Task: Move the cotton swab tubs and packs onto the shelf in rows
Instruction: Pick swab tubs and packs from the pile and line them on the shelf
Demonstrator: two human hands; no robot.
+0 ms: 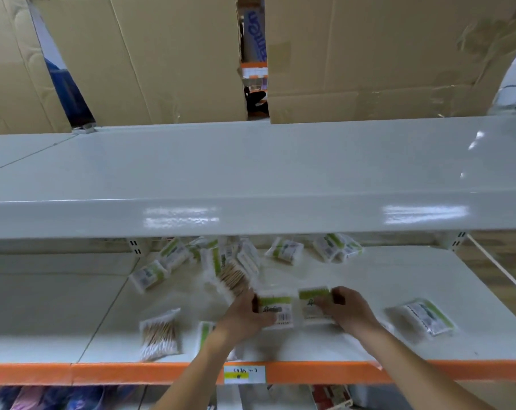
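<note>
— White steel shelving fills my head view. What's the working edge?

— I see the lower shelf point(398, 276) ending in an orange front lip point(132, 372) with a price label point(244, 374) at centre. The upper shelf point(250, 173) overhangs it low, so headroom toward the back is tight. Open white surface lies at the far left and between the hands and the right-hand pack.

— Hands?

— Left hand point(244, 316) is closed around a green-banded swab pack point(276, 309), thumb over its left edge. Right hand point(351, 309) grips a second swab pack point(314, 304) just beside the first; the two packs stand nearly side by side at mid-shelf.

— Any tubs?

— None I can make out; blur hides detail. Only clear packs of swabs: a loose heap point(218, 261) behind the left hand, two more groups further back under the overhang point(284, 250) point(336, 247), one pack lying flat at right point(425, 318), one showing its wooden sticks near the front left point(160, 334), and another partly under my left forearm point(205, 332).

— Obstructions?

— Cardboard boxes point(147, 60) stand along the back of the upper shelf. The heap sits just behind the held packs.
</note>
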